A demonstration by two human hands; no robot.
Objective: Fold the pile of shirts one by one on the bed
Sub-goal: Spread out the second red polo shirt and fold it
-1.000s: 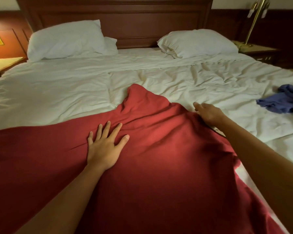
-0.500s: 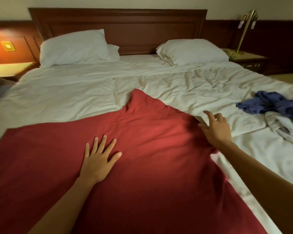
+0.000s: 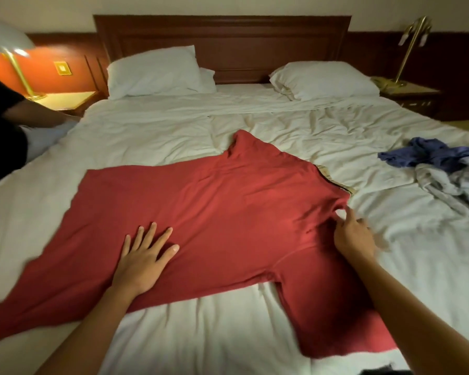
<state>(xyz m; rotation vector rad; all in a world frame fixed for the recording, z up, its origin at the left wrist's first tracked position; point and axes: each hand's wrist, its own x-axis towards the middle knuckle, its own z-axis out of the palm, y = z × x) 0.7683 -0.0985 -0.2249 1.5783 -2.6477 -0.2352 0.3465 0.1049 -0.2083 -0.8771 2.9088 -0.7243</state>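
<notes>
A red shirt lies spread flat across the white bed, its collar end to the right, one sleeve pointing toward the headboard and one toward me. My left hand rests flat on the shirt's body, fingers apart. My right hand pinches a fold of red fabric near the collar. A pile of other shirts, blue and pale grey, lies crumpled at the bed's right side.
Two white pillows lean against the dark wooden headboard. Nightstands with brass lamps flank the bed. Another person's dark-sleeved arm reaches in at the left edge.
The view has pulled back, showing the whole shirt. My right hand moved from the shirt's far edge to the collar area and pinched the fabric. My left hand stayed flat.
</notes>
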